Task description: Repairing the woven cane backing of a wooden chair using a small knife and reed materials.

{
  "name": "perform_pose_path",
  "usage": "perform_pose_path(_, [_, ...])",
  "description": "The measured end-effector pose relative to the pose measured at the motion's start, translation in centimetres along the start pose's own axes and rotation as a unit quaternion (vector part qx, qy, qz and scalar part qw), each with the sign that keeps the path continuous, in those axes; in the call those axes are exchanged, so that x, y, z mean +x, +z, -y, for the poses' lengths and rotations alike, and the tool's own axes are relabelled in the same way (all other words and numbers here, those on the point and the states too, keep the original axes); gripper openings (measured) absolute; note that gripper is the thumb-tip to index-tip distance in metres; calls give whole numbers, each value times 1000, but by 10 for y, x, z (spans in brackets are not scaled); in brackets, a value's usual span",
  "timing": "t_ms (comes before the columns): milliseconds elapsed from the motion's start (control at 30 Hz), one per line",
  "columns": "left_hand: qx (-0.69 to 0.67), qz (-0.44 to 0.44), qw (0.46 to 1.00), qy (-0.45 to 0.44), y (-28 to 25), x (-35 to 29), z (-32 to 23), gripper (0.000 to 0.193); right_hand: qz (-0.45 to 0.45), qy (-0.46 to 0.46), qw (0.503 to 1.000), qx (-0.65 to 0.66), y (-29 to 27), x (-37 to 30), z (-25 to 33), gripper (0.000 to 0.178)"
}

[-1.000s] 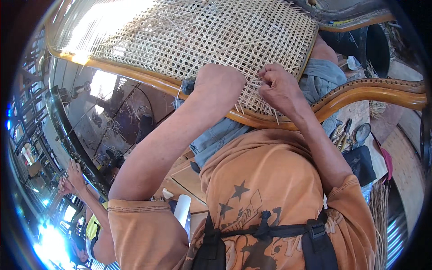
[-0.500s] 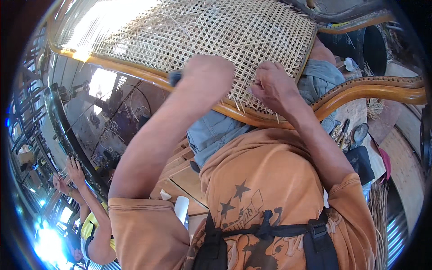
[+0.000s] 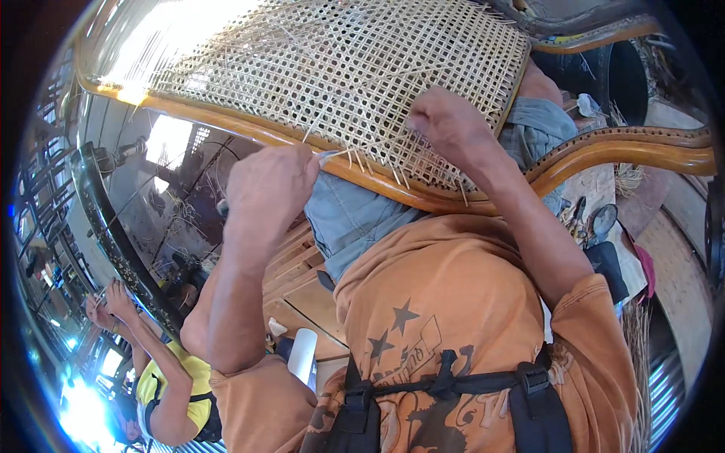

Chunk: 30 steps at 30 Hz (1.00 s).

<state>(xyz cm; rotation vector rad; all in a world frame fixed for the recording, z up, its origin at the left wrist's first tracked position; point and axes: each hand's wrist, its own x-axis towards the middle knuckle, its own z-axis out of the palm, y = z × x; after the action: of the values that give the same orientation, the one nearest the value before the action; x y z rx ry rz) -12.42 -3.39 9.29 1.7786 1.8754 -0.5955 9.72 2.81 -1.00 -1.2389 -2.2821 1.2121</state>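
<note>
Left hand is closed in a fist, pinching a thin cane strand just near of the wooden frame rail. Right hand rests on the woven cane panel at its near right edge, fingers curled and pressed together on the weave. The panel lies across the lap, on blue jeans. Far left, another person in a yellow shirt raises both hands.
</note>
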Motion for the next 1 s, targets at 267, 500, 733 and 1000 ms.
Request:
perform_pose_path(267, [60, 50, 991, 104, -30, 31, -40, 27, 1, 25, 999, 34, 2, -12, 22, 14])
perform_pose_path(500, [115, 126, 969, 176, -29, 68, -67, 17, 60, 181, 982, 2, -3, -15, 29, 15])
perform_pose_path(733, [142, 89, 957, 238, -9, 73, -80, 15, 17, 95, 994, -50, 4, -20, 19, 15])
perform_pose_path(1000, [105, 64, 964, 234, 0, 63, -69, 15, 22, 126, 988, -90, 2, -22, 27, 14])
